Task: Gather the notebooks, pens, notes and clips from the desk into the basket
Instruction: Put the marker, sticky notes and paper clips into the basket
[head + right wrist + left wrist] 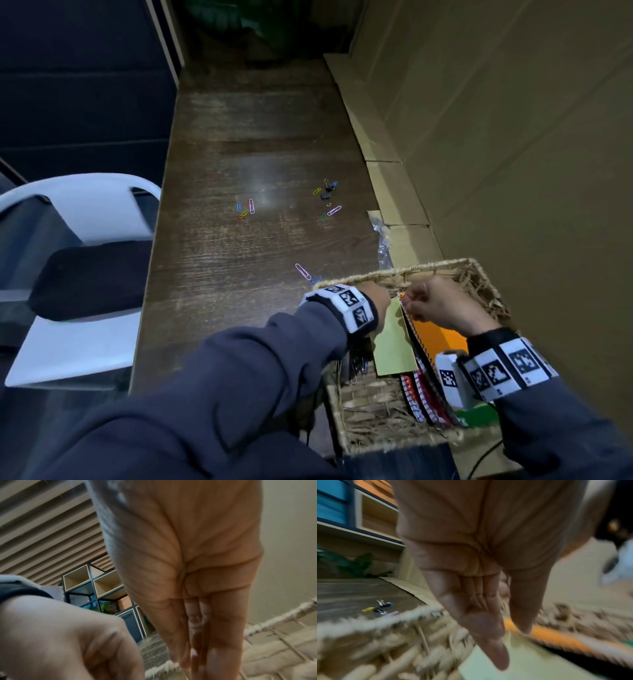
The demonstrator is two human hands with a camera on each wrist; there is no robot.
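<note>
A woven basket (394,272) stands at the desk's near right corner. Inside it an orange spiral notebook (442,337) leans on other notebooks (419,394), with a pale green note (394,342) against it. My left hand (375,301) hangs over the note with straight fingers (488,635) and holds nothing. My right hand (406,303) pinches at the note's top corner, by the notebook's spiral. Coloured paper clips lie on the desk in two groups (245,209) (327,198), and two more (305,272) lie by the basket rim (368,620).
A cardboard wall (496,137) closes off the desk's right side. A crumpled clear plastic bag (383,243) lies behind the basket. A white chair with a black cushion (85,274) stands off the desk's left edge.
</note>
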